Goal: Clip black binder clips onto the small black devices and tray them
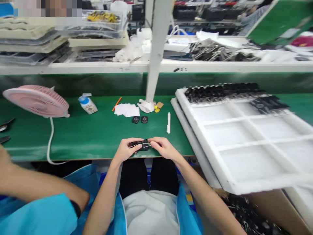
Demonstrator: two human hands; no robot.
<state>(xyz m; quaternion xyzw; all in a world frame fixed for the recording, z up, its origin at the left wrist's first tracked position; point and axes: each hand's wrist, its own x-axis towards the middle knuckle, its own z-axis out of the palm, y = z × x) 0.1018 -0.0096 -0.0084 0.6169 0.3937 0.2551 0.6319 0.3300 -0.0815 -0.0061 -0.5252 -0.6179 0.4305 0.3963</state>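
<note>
On the green table [117,127], the big white tray [211,138] sits to the right, likely so its black parts [220,93] are easy to reach, and it pokes out past the front edge. The left hand [124,150] and right hand [166,148] pinch both ends of a small black piece [146,145] near that edge, maybe to keep it steady. Bare green lies ahead of them, up to the white pen [168,122] and two little black squares [144,119].
</note>
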